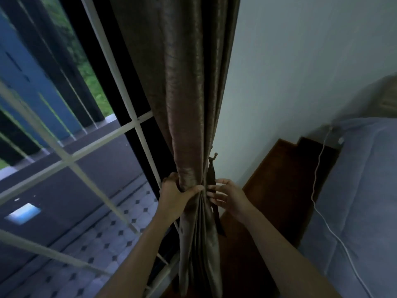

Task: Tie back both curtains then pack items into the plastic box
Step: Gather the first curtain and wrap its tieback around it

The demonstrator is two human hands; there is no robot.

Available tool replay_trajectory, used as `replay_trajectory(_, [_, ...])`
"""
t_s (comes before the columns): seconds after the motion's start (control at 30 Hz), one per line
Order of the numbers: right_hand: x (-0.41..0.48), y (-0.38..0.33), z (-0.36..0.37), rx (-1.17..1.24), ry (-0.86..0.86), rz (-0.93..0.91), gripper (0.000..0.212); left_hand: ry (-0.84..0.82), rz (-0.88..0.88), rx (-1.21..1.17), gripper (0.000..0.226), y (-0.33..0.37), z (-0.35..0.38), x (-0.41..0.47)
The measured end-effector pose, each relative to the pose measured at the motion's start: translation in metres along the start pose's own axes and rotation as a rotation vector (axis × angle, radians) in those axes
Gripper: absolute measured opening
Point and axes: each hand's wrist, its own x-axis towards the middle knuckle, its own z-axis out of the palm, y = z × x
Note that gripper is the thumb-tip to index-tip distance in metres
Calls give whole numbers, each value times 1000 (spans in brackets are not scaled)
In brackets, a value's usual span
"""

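A brown, shiny curtain [184,100] hangs gathered into a bunch at the window's right side. My left hand [175,193] grips the bunched cloth, fingers wrapped round it. A dark tie-back strap [211,175] hangs from a small metal hook [213,157] on the wall just right of the curtain. My right hand [225,195] is beside the strap with fingers spread, its fingertips at the strap; whether it holds the strap is not clear. No plastic box is in view.
A window with white grille bars [129,125] fills the left side. A pale wall [300,72] is on the right. Below it stands dark wooden furniture [279,179], and a blue-covered bed [365,190] with a white cable [318,190] lies at the far right.
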Motion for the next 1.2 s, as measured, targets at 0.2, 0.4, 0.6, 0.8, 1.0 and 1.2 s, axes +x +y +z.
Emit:
replay_trajectory(0.2, [69, -10, -7, -643, 225, -137, 51, 245, -4, 88, 59, -3, 19, -6])
replay_trajectory(0.4, [94, -8, -1, -951, 195, -112, 35, 308, -34, 153, 53, 19, 44, -6])
replay_trajectory(0.6, [53, -4, -10, -971, 231, -344, 6, 363, -45, 99, 50, 19, 52, 5])
replay_trajectory(0.8, [4, -21, -8, -1026, 221, -475, 18, 322, -16, 86, 51, 25, 63, 9])
replay_trajectory(1.0, [-32, 1, -2, -1060, 275, -505, 29, 256, -41, 30, 57, 33, 66, 16])
replay_trajectory(1.2, [-52, 17, 10, -965, 230, -550, 24, 203, -94, -20, 85, 19, 66, 26])
